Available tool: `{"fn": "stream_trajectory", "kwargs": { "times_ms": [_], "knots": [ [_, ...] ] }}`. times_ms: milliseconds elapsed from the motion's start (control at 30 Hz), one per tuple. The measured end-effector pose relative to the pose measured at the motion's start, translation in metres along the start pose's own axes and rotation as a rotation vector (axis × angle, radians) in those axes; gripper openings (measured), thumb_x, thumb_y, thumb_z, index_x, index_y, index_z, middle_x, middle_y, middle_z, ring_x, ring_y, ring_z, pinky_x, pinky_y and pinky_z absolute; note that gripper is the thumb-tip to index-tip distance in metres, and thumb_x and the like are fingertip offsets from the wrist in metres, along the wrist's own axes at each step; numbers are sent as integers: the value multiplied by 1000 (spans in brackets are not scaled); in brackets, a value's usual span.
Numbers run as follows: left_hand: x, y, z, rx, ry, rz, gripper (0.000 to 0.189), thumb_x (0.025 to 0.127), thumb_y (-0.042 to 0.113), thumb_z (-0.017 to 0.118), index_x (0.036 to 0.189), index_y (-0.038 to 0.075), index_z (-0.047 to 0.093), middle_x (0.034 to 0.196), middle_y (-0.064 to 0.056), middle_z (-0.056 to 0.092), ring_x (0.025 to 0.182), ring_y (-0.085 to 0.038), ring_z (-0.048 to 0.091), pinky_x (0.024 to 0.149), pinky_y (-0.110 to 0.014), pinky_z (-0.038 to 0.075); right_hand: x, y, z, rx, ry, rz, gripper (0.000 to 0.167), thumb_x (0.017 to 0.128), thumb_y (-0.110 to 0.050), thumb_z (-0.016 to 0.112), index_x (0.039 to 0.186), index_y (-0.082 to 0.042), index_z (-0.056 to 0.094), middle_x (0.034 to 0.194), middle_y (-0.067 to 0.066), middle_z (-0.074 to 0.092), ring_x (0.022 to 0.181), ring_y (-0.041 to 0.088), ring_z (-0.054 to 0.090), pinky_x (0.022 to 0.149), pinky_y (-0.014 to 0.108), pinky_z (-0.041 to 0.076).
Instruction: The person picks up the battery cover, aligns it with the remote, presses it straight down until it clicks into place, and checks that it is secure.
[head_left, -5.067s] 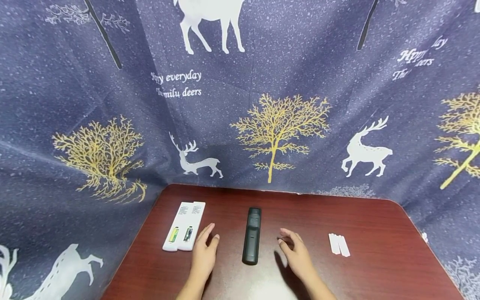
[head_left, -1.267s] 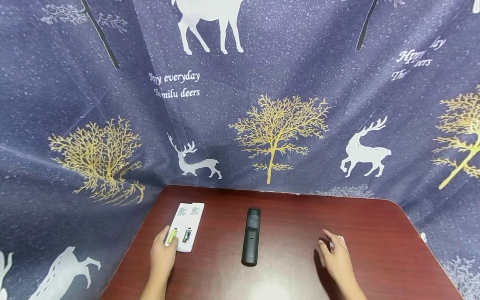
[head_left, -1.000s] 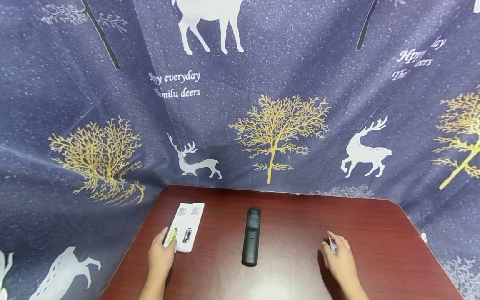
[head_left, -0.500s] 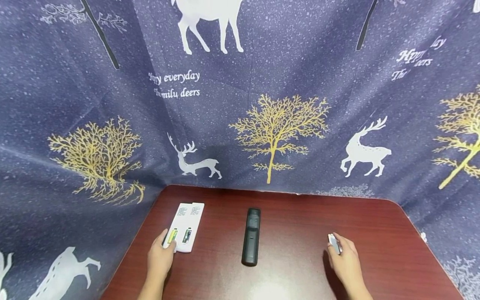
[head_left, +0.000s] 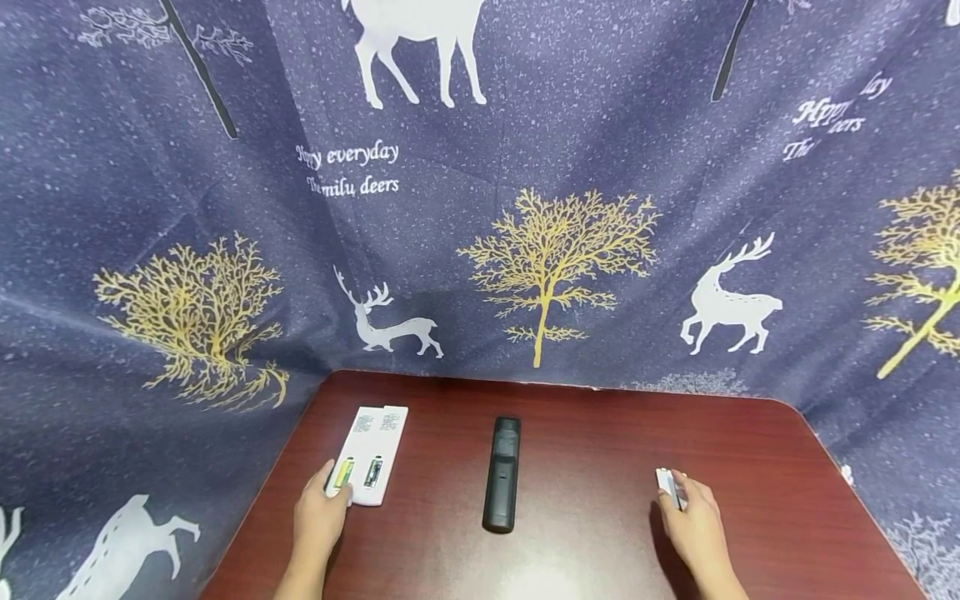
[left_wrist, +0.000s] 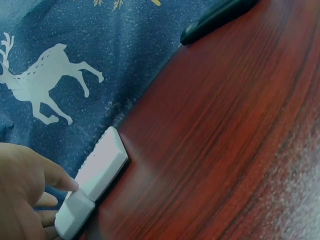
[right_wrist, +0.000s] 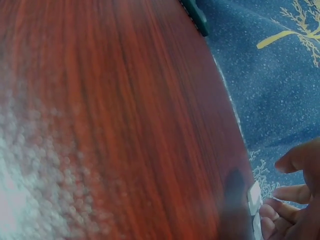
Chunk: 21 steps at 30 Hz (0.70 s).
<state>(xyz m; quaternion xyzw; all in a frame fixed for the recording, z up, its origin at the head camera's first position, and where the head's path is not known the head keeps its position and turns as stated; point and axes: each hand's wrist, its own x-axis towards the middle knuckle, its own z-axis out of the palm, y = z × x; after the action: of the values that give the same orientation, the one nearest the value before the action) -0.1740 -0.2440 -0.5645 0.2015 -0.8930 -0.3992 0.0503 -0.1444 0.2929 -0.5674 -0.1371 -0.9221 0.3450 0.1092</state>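
Note:
Two white remote controls lie side by side, face down, each with a battery showing in its uncovered compartment. My left hand (head_left: 320, 518) grips the lower end of the left remote control (head_left: 358, 446), fingers at its outer edge and thumb near its lower inner corner. A yellow-green battery (head_left: 344, 472) shows in it. The right remote control (head_left: 385, 450) holds a dark battery (head_left: 373, 471). Across the table, my right hand (head_left: 697, 523) pinches a small white battery cover (head_left: 672, 490) between thumb and fingers. A second white piece (head_left: 663, 478) appears beside it, partly hidden.
A black remote control (head_left: 502, 475) lies face down in mid-table between the hands. The reddish-brown wooden table (head_left: 585, 450) meets a blue cloth (head_left: 600, 125) with deer and trees along its back and sides.
Both hands have moved outward from mid-table. The left hand has taken hold of the left white remote control. The right hand has reached the white covers and pinches one.

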Motion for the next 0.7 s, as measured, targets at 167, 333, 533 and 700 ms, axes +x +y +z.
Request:
{"fn": "stream_trajectory", "kwargs": {
  "times_ms": [167,333,533,700],
  "knots": [
    [1,0,1,11,-4,1,66,92,14,59,152,-5,36,152,-36,37,140,-54,36,117,-64,28,0,0,0,-5,-6,5,51,98,-14,57,140,11,49,138,39,46,127,54,45,105,66,38],
    [4,-2,2,30,-11,9,67,93,15,61,152,-6,36,152,-37,36,140,-54,35,117,-65,27,0,0,-1,-12,-22,18,51,98,-15,56,140,12,49,137,39,46,127,55,46,105,66,38],
    [5,-4,2,51,-2,14,70,93,18,62,152,-7,35,152,-34,39,140,-54,36,117,-65,28,1,0,-1,-16,-27,20,50,97,-14,57,140,11,50,136,39,47,126,54,46,106,66,37],
    [2,-3,2,51,14,16,70,93,18,63,152,-7,34,150,-30,44,138,-53,40,116,-64,31,2,1,0,-14,-9,-1,49,95,-13,60,138,11,52,133,39,49,124,55,48,103,65,38]
  ]
}}
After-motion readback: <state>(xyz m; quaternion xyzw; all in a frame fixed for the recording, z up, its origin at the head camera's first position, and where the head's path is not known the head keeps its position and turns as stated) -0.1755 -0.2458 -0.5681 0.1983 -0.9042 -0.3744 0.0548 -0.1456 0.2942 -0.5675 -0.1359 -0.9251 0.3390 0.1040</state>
